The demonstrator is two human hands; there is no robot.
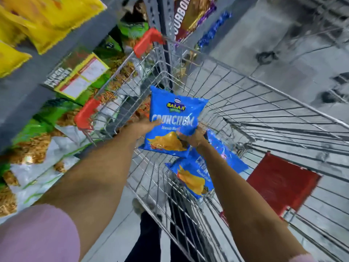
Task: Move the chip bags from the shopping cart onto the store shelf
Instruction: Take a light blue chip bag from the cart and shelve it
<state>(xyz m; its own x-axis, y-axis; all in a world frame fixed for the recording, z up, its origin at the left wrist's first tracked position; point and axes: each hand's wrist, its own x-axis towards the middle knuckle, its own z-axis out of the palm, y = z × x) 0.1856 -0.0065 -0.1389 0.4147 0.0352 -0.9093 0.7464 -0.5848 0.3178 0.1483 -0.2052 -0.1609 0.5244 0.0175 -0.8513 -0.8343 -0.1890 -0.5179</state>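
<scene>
Fingers [156,122] of both hands were pinching one blue Crunchem chip bag [174,121] above the shopping cart [245,103], so next it probably needed swinging left onto the shelf [28,87].

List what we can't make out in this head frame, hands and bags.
- Right hand: fingers hidden behind the top bag; grip unclear.
- Left hand: only the thumb shows on the bag's front.
- Lower bags: partly covered by the right arm; count uncertain.
- Shelf: cut off by the left edge; free space not visible.
- Cart floor: blurred.
</scene>
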